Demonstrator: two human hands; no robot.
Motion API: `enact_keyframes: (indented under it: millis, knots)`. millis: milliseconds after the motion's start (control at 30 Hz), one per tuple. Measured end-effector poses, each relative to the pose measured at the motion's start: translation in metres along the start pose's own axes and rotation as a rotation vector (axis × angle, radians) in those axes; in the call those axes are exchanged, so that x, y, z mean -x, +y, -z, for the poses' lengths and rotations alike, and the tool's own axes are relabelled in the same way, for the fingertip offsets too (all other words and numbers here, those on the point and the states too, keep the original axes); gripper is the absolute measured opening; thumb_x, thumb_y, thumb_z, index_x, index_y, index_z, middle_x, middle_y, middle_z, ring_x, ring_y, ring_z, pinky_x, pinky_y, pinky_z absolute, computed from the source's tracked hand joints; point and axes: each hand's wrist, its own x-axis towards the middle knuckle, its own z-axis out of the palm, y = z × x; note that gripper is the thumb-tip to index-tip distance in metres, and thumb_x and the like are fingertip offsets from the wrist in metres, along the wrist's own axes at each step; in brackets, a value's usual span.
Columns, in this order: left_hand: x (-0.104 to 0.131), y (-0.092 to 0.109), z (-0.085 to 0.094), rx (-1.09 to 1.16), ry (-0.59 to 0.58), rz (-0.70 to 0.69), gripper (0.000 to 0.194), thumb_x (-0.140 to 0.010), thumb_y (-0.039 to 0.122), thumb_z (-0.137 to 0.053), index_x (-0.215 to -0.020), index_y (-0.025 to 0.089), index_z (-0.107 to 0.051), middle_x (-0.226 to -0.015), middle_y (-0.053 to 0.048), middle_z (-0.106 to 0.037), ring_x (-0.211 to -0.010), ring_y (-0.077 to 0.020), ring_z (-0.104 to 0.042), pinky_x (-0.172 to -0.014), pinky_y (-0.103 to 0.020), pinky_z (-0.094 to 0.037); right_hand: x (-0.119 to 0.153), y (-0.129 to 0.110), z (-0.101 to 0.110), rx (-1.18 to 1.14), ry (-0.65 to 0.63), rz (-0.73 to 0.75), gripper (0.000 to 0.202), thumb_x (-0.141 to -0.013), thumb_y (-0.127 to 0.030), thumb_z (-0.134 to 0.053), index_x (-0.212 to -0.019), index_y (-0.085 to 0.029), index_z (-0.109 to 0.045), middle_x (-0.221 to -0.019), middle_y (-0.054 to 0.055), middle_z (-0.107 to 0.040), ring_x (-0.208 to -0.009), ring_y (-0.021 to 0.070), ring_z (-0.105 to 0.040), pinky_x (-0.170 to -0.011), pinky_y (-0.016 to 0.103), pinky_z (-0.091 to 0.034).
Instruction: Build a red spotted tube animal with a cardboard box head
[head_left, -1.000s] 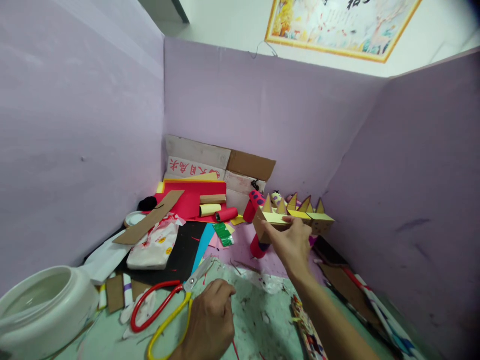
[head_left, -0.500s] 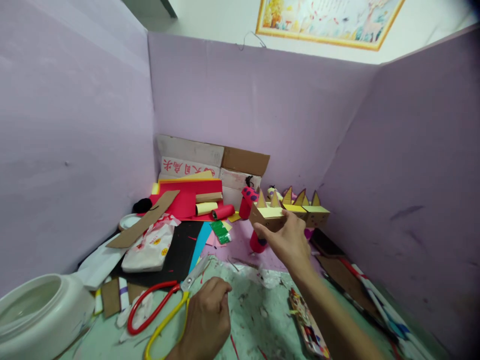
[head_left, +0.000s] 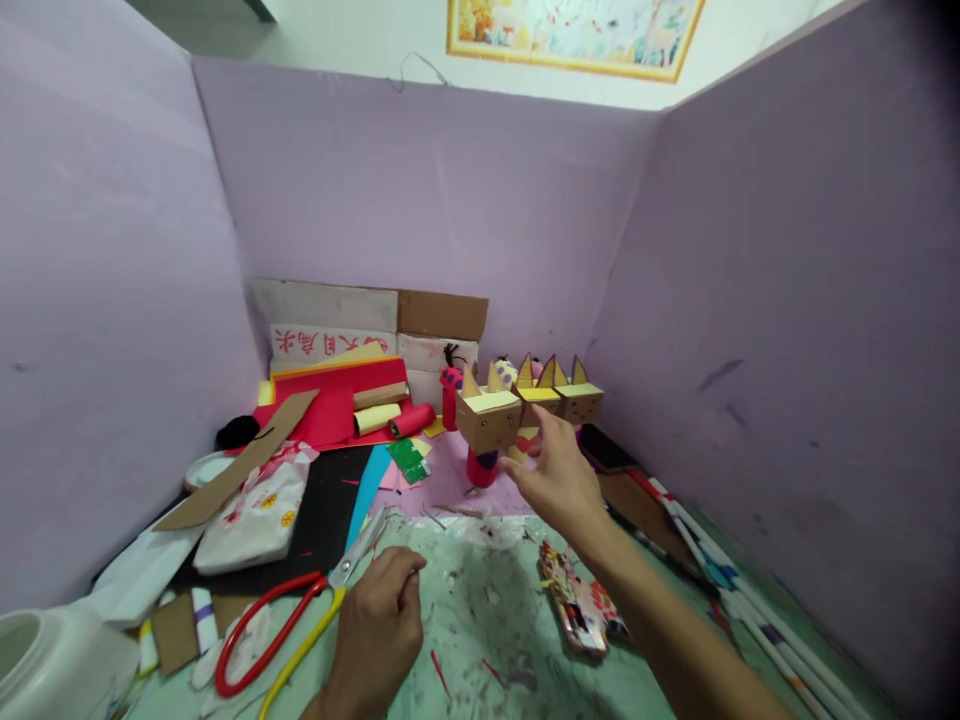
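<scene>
My right hand [head_left: 551, 475] hovers just right of a small cardboard box head [head_left: 489, 420], its thumb and forefinger apart and nothing between them. The box has two pointed ears, a pale yellow top and small eyes, and sits on a red roll [head_left: 482, 468]. Behind it to the right are two similar eared boxes, one with a yellow top [head_left: 540, 394] and another [head_left: 580, 403] beside it. Low on the green table, my left hand [head_left: 379, 625] is curled closed; whatever its fingers may hold is hidden. Scissors [head_left: 341, 580] with red and yellow handles lie beside that hand.
Red paper [head_left: 322, 410], paper rolls [head_left: 412, 420], a cardboard strip [head_left: 247, 465] and a white packet [head_left: 255, 525] lie left. A white jar [head_left: 90, 660] stands front left. A colourful packet [head_left: 574, 600] and long striped sticks [head_left: 750, 600] lie right. Purple panels [head_left: 450, 190] enclose the table.
My right hand has let go of the box head and drawn back to its right. The box now rests on the red roll. My view has turned right; my left hand stays curled.
</scene>
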Motion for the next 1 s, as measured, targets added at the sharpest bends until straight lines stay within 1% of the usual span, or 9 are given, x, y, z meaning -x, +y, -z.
enact_keyframes:
  millis: [133, 267, 400, 500, 600, 667, 733, 900, 1000]
  knots:
    - [-0.001, 0.001, 0.001, -0.015, 0.027, -0.048, 0.017, -0.081, 0.014, -0.045, -0.082, 0.021, -0.06, -0.078, -0.002, -0.068, -0.073, -0.0153, -0.066, -0.065, -0.024, -0.051, 0.027, 0.037, 0.025, -0.207, 0.073, -0.018, 0.057, -0.071, -0.034, -0.061, -0.124, -0.018, -0.045, -0.118, 0.012, -0.054, -0.076, 0.0211, -0.061, -0.07, 0.037, -0.049]
    - [0.0, 0.0, 0.001, -0.024, 0.034, -0.081, 0.014, -0.081, 0.019, -0.047, -0.082, 0.021, -0.061, -0.08, -0.002, -0.069, -0.076, -0.0152, -0.066, -0.068, -0.023, -0.052, 0.049, 0.078, 0.044, -0.391, 0.236, -0.126, 0.043, -0.073, -0.036, -0.061, -0.112, -0.019, -0.054, -0.108, 0.01, -0.061, -0.075, 0.0197, -0.06, -0.069, 0.035, -0.049]
    - [-0.001, -0.003, 0.001, -0.066, 0.025, 0.037, 0.015, -0.079, 0.027, -0.05, -0.08, 0.021, -0.064, -0.08, -0.001, -0.07, -0.072, -0.0162, -0.066, -0.067, -0.024, -0.052, 0.056, 0.102, 0.045, -0.655, 0.451, -0.194, 0.034, -0.072, -0.037, -0.065, -0.101, -0.02, -0.057, -0.095, 0.007, -0.063, -0.073, 0.0175, -0.058, -0.064, 0.032, -0.049]
    - [-0.003, -0.007, 0.003, -0.082, 0.019, 0.188, 0.02, -0.078, 0.035, -0.051, -0.081, 0.021, -0.065, -0.081, -0.001, -0.07, -0.071, -0.0174, -0.065, -0.062, -0.025, -0.05, 0.058, 0.108, 0.039, -0.775, 0.539, -0.197, 0.029, -0.073, -0.035, -0.065, -0.096, -0.02, -0.057, -0.084, 0.003, -0.062, -0.064, 0.0138, -0.055, -0.055, 0.027, -0.047]
    - [-0.004, -0.007, 0.007, -0.038, 0.006, 0.286, 0.026, -0.078, 0.04, -0.048, -0.084, 0.021, -0.065, -0.085, -0.002, -0.069, -0.079, -0.019, -0.064, -0.066, -0.026, -0.049, 0.063, 0.11, 0.035, -0.815, 0.532, -0.193, 0.025, -0.074, -0.033, -0.064, -0.095, -0.019, -0.058, -0.08, 0.002, -0.06, -0.063, 0.0125, -0.054, -0.051, 0.025, -0.047]
    - [-0.005, -0.005, 0.009, 0.002, -0.017, 0.307, 0.025, -0.079, 0.039, -0.046, -0.08, 0.021, -0.063, -0.082, -0.002, -0.067, -0.079, -0.019, -0.062, -0.068, -0.026, -0.047, 0.065, 0.11, 0.035, -0.828, 0.522, -0.182, 0.024, -0.075, -0.032, -0.064, -0.094, -0.019, -0.058, -0.079, 0.001, -0.059, -0.06, 0.0112, -0.053, -0.048, 0.023, -0.046]
    - [-0.005, 0.001, 0.012, 0.045, -0.052, 0.278, 0.023, -0.08, 0.037, -0.044, -0.073, 0.02, -0.059, -0.075, -0.001, -0.064, -0.074, -0.0179, -0.059, -0.064, -0.025, -0.045, 0.067, 0.11, 0.037, -0.847, 0.524, -0.171, 0.024, -0.074, -0.031, -0.064, -0.094, -0.019, -0.058, -0.078, 0.0, -0.058, -0.058, 0.0101, -0.052, -0.047, 0.022, -0.045]
    - [-0.003, 0.024, 0.016, 0.059, -0.079, 0.103, 0.026, -0.081, 0.035, -0.044, -0.062, 0.019, -0.051, -0.066, 0.0, -0.057, -0.064, -0.0153, -0.054, -0.062, -0.026, -0.041, 0.067, 0.112, 0.036, -0.911, 0.516, -0.151, 0.025, -0.072, -0.03, -0.065, -0.093, -0.018, -0.058, -0.078, 0.0, -0.058, -0.057, 0.0096, -0.052, -0.044, 0.021, -0.045]
    - [0.001, 0.033, 0.014, 0.005, -0.063, 0.089, 0.028, -0.081, 0.034, -0.048, -0.057, 0.019, -0.047, -0.065, 0.0, -0.058, -0.059, -0.0137, -0.051, -0.058, -0.026, -0.039, 0.063, 0.116, 0.033, -0.99, 0.52, -0.202, 0.029, -0.067, -0.031, -0.068, -0.091, -0.018, -0.057, -0.077, -0.001, -0.057, -0.057, 0.0095, -0.051, -0.042, 0.02, -0.043]
